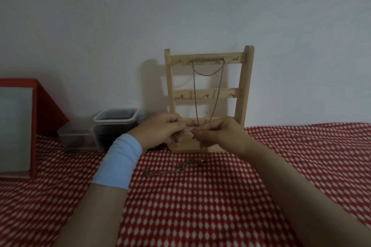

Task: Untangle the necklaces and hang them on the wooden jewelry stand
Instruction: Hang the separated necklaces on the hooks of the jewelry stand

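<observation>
My left hand [160,129] and right hand [218,132] pinched a thin chain [191,130] between curled fingers, in front of the wooden stand [248,86]; a tangled chain [170,170] lay on the checked cloth [220,196].

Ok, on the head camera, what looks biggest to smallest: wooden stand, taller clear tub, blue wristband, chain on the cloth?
Largest: wooden jewelry stand.
Middle: taller clear tub and blue wristband look alike; the wristband is nearer, so unranked.
Smallest: chain on the cloth.
</observation>
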{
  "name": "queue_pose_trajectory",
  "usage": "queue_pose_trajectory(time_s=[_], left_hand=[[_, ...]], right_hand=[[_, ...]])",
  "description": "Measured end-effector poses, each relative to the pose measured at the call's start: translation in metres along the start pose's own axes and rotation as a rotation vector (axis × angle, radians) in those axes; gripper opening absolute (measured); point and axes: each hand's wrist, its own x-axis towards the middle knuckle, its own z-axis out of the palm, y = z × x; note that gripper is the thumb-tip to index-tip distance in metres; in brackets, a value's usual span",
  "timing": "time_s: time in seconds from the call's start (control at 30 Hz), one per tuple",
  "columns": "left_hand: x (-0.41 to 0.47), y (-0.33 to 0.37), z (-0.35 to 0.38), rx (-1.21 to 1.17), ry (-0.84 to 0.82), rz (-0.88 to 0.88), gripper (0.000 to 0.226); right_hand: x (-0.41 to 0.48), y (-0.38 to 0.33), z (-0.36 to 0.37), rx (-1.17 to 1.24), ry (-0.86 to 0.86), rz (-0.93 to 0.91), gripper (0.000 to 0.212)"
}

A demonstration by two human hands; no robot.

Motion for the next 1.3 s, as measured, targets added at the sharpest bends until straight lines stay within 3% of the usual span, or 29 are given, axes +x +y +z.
queue_pose_trajectory(time_s=[0.1, 0.2, 0.37, 0.53, 0.73, 0.97, 1.13, 1.3], left_hand=[[0.005, -0.003, 0.009, -0.068, 0.027, 0.007, 0.024], [0.010, -0.006, 0.014, -0.128, 0.023, -0.025, 0.027], [0.014, -0.010, 0.017, 0.117, 0.087, -0.003, 0.027], [0.016, -0.019, 0.020, 0.261, 0.089, 0.060, 0.020], [0.019, -0.019, 0.031, 0.042, 0.062, 0.038, 0.026], [0.014, -0.023, 0.031, 0.216, 0.116, 0.053, 0.023], [0.005, -0.023, 0.031, 0.316, 0.087, 0.052, 0.022], [-0.005, -0.023, 0.027, 0.305, 0.178, 0.027, 0.021]], right_hand=[[-0.001, -0.002, 0.002, -0.033, 0.015, -0.033, 0.009], [0.002, 0.003, 0.005, -0.220, 0.079, -0.073, 0.012], [0.004, 0.004, 0.002, -0.478, 0.085, -0.085, 0.018], [0.003, 0.004, 0.002, -0.485, 0.020, -0.062, 0.018], [0.000, -0.001, 0.002, -0.494, 0.026, -0.047, 0.013], [-0.002, -0.007, -0.001, -0.534, 0.018, -0.065, 0.016], [-0.001, -0.003, 0.010, -0.429, -0.048, -0.030, 0.012], [-0.004, -0.011, 0.014, -0.219, -0.036, 0.068, 0.011]])
